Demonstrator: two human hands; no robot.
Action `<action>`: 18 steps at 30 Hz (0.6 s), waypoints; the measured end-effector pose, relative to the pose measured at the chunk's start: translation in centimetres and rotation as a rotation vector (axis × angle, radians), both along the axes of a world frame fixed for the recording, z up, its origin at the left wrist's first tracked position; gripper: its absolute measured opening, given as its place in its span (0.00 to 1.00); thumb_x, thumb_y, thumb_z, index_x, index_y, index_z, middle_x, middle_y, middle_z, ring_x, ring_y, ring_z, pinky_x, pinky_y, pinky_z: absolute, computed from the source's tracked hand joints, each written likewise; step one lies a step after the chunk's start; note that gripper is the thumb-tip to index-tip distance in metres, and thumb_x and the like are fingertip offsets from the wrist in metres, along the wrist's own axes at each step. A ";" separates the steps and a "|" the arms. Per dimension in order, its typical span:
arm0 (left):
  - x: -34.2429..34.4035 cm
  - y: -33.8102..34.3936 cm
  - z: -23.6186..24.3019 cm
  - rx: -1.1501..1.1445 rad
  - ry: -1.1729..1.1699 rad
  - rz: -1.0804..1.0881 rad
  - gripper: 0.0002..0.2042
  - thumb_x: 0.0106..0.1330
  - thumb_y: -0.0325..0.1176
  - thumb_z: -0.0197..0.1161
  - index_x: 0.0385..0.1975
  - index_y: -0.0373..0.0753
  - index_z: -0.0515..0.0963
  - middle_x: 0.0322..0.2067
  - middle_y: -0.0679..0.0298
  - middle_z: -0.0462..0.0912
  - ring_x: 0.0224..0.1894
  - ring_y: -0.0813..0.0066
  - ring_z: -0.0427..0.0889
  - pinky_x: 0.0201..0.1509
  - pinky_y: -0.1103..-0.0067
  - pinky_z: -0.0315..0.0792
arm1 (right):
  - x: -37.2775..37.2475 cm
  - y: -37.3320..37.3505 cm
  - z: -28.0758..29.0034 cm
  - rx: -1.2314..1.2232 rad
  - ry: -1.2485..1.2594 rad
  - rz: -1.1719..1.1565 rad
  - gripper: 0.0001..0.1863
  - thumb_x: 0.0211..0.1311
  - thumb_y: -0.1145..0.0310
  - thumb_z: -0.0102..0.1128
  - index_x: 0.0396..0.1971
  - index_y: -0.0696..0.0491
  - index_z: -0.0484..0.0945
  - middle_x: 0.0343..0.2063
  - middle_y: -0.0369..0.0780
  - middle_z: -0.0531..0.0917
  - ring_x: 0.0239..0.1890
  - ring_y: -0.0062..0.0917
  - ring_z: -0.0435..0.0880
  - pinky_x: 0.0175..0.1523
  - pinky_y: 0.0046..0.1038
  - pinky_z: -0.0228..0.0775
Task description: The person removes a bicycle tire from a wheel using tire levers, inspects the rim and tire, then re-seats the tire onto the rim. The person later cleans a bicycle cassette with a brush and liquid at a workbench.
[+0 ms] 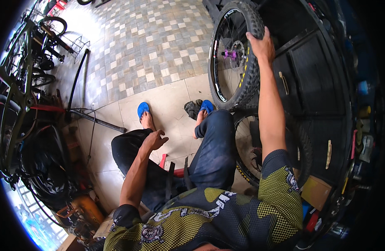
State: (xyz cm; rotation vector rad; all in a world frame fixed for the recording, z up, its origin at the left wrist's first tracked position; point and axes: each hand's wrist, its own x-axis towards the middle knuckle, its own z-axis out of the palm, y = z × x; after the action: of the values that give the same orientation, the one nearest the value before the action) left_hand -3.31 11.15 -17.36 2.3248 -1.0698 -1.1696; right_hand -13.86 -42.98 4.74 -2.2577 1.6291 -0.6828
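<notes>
Bike wheel [232, 54] with the knobby tire and purple hub stands upright on the floor by the dark cabinet [313, 71], and your right hand [261, 44] lies on top of the tire, fingers pressed together, probably so it won't roll or tip. Your left hand [154, 140] rests on your left knee, fingers loosely spread, holding nothing. A second wheel [293, 146] leans just behind your right leg.

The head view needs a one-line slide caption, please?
Seated person's right hand grips an upright bicycle wheel while the left hand hovers above the knee.
</notes>
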 end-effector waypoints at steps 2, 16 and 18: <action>-0.1 -0.5 -0.2 0.006 -0.005 -0.017 0.24 0.66 0.48 0.68 0.49 0.32 0.80 0.35 0.44 0.87 0.42 0.45 0.88 0.48 0.60 0.79 | 0.5 -0.3 0.3 0.002 0.062 -0.004 0.52 0.54 0.34 0.67 0.75 0.44 0.61 0.62 0.54 0.77 0.64 0.51 0.77 0.66 0.47 0.70; -0.4 -0.2 -0.2 0.002 -0.019 -0.018 0.24 0.66 0.49 0.68 0.49 0.32 0.80 0.32 0.45 0.87 0.40 0.47 0.88 0.46 0.61 0.79 | -0.3 -0.8 -0.8 -0.072 -0.007 0.008 0.52 0.55 0.32 0.64 0.74 0.47 0.63 0.61 0.55 0.78 0.64 0.51 0.77 0.66 0.46 0.69; -0.3 0.0 -0.5 -0.004 -0.022 -0.016 0.24 0.66 0.49 0.69 0.49 0.32 0.80 0.32 0.45 0.87 0.40 0.47 0.88 0.46 0.61 0.79 | -0.4 -0.8 -0.9 -0.068 -0.015 0.005 0.51 0.55 0.32 0.64 0.74 0.47 0.63 0.62 0.55 0.78 0.64 0.51 0.76 0.66 0.46 0.69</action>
State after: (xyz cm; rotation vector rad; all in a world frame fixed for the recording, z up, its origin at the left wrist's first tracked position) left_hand -3.62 11.17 -17.91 2.3352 -1.0996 -1.1488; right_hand -14.25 -43.74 3.86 -2.2976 1.6162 -0.7632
